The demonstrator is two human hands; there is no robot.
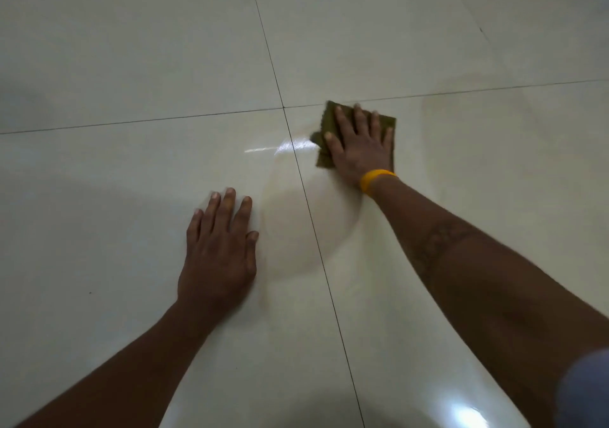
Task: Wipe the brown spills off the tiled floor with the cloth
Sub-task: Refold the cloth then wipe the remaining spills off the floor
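Right under me spreads the pale tiled floor [131, 48], dark grout lines crossing just left of my work, a faint damp smear shining across the tile around that crossing. My left hand [219, 246] lies flat on the floor with fingers straight and spread, holding nothing, while my right hand [361, 144], yellow band [375, 179] at the wrist, presses open-palmed with fingers straight on top of the olive-brown cloth [324, 156]. That cloth sits flat on the tile just right of the grout crossing, its edges peeking out around my fingers.
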